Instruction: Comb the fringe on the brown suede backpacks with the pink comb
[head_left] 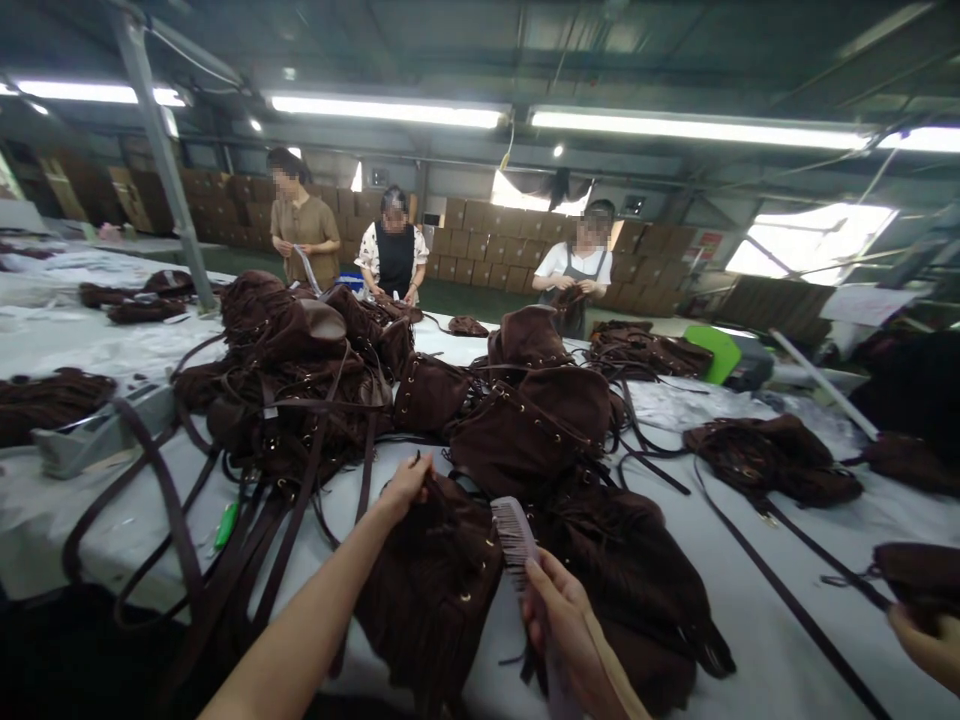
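Observation:
My right hand (559,610) is wrapped round a pale lilac comb (513,530), its teeth pointing up and left. Just left of the comb lies a dark brown fringed bag (427,600) with brass eyelets. My left hand (409,483) is closed at the top of this bag, pinching a dark cord or strap end. Another brown fringed bag (630,570) lies to the right of the comb, partly behind my right hand. The comb's teeth are apart from the fringe, as far as I can see.
Brown bags (285,370) with long straps are heaped at left. More bags (532,410) lie ahead and one (772,460) at right. A green-handled tool (226,524) lies among straps. Three people work across the table; another person's hand (926,645) touches a bag at far right.

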